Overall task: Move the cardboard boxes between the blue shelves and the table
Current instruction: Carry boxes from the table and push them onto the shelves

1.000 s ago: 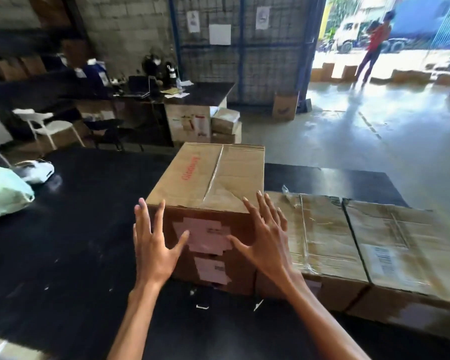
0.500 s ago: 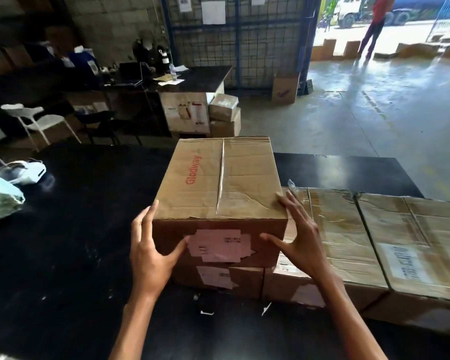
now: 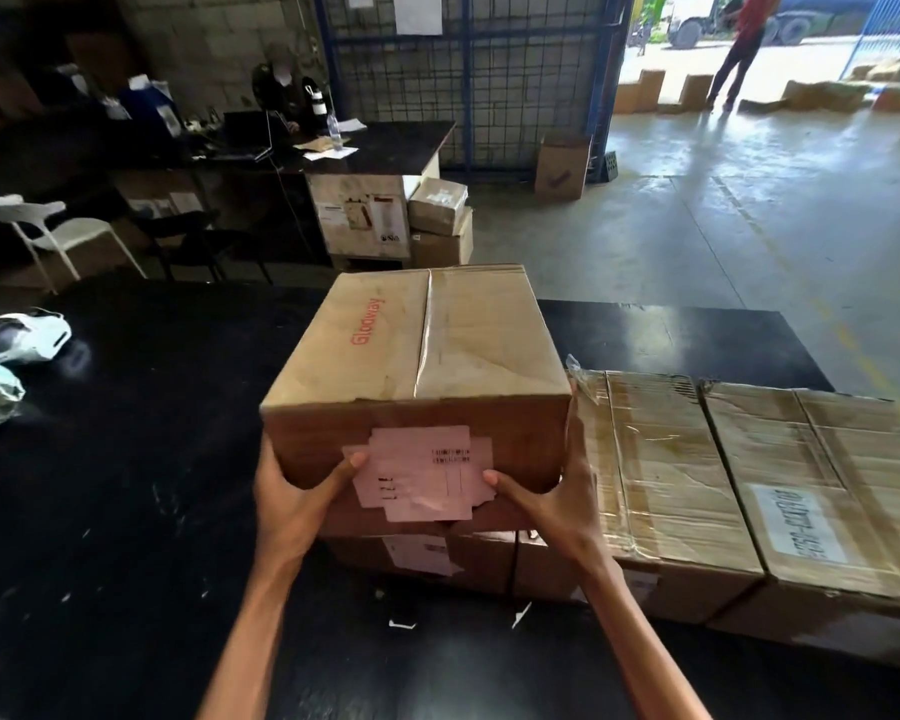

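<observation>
- Your left hand [image 3: 291,501] and right hand [image 3: 562,506] clasp the box [image 3: 421,356] at its near bottom corners.
- With so low a hold, it may tip toward twelve o'clock and slip.

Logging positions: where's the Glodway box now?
Head view, centre: the Glodway box is held between left hand and right hand over a lower box, taped boxes to its right.

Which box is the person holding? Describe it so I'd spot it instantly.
Look at the black table, then the row of cardboard boxes along its right side. At the row's left end, the left hand and right hand grip the highest box, the only one with red Glodway lettering.
</observation>
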Demonstrator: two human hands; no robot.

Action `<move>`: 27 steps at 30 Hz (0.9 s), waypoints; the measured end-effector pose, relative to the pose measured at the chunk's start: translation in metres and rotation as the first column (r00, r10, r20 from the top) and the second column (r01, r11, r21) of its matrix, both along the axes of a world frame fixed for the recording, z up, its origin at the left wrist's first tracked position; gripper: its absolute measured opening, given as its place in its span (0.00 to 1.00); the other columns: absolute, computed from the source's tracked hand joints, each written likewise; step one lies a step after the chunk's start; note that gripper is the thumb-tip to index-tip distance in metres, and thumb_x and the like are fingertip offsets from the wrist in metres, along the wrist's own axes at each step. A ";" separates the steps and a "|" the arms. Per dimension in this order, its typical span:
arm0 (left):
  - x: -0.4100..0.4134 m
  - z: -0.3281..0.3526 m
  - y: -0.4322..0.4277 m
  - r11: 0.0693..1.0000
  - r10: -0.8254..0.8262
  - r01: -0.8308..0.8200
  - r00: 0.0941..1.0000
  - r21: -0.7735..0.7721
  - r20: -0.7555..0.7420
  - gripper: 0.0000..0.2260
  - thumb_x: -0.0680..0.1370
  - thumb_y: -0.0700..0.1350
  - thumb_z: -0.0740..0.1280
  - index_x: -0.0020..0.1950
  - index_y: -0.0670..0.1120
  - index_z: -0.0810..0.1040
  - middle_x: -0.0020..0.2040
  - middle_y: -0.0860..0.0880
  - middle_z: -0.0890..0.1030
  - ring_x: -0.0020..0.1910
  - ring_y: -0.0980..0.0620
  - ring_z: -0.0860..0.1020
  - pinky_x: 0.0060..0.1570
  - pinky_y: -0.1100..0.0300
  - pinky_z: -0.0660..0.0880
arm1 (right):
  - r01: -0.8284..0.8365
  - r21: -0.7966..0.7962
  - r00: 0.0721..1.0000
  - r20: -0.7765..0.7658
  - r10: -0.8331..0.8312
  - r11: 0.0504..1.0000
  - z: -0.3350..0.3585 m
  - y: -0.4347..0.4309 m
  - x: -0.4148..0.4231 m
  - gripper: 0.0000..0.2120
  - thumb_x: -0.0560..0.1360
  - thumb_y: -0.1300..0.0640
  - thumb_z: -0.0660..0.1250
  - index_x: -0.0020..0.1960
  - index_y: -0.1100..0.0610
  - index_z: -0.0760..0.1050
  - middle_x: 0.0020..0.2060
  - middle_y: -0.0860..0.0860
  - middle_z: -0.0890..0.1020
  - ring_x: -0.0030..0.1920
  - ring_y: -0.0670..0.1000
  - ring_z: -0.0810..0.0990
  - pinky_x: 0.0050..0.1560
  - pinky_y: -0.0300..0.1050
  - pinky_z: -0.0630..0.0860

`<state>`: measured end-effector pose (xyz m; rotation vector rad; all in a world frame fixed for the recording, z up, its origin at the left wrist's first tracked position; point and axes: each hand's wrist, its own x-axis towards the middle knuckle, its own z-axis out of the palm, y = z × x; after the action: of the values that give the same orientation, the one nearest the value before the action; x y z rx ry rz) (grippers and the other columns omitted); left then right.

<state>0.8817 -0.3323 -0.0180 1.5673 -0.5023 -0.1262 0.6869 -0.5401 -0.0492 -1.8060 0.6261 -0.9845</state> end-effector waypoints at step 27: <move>-0.078 0.102 0.258 0.647 0.705 -0.752 0.530 -0.121 0.471 0.56 0.63 0.69 0.78 0.84 0.56 0.53 0.77 0.70 0.63 0.77 0.65 0.64 0.72 0.72 0.63 | -0.650 -0.246 0.697 0.184 0.693 0.719 0.097 0.206 0.154 0.65 0.60 0.31 0.82 0.84 0.44 0.47 0.73 0.28 0.67 0.70 0.34 0.72 0.66 0.24 0.67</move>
<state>0.8041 -0.0748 0.0841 1.7908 -0.1646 0.9446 0.8404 -0.3341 0.0480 -1.7859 -0.3094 -0.7408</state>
